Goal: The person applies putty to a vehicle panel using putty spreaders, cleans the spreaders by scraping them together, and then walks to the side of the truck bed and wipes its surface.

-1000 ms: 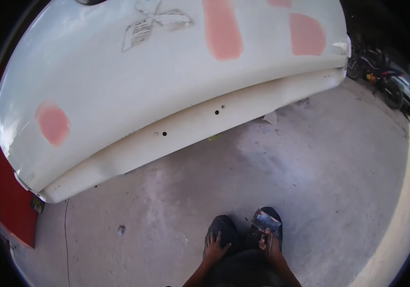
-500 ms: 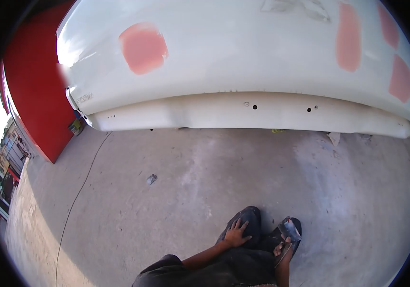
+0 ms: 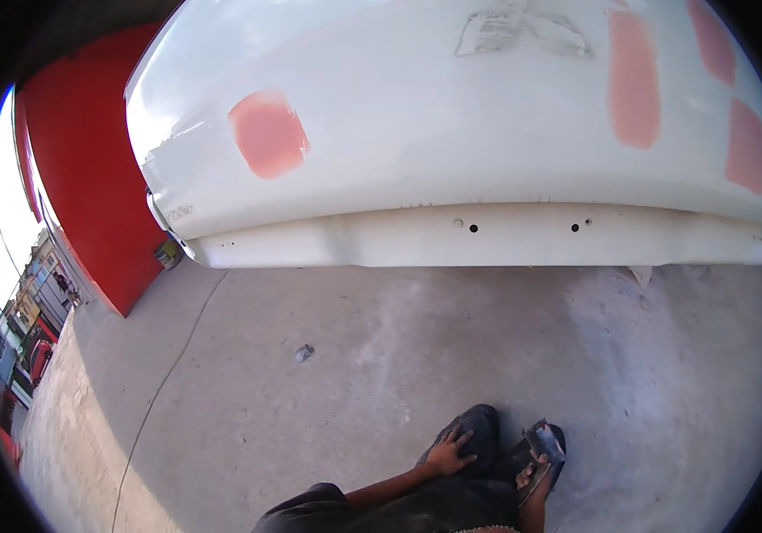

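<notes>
My left hand (image 3: 446, 455) lies with its fingers spread on my dark-clothed knee (image 3: 480, 428). It holds nothing. Over my other leg, my right hand (image 3: 534, 474) is closed around a putty knife (image 3: 545, 442) with a flat, smeared grey blade pointing away from me. A second thin, dark edge shows by the palm, too small to make out. Ahead of me, out of reach of both hands, stands a white vehicle panel (image 3: 381, 133) with reddish-pink filler patches (image 3: 270, 133) and a faint three-part emblem mark (image 3: 523, 34).
A red wall or door (image 3: 87, 169) rises at the left, with a small can (image 3: 167, 254) at its foot. A crumpled grey scrap (image 3: 304, 354) lies on the concrete floor (image 3: 256, 400). A thin dark line (image 3: 163, 377) runs along the floor. Buildings stand outside at the far left.
The view has tilted up slightly, so the panel and floor sit lower and more of the emblem mark shows. Both hands keep their positions on my legs.
</notes>
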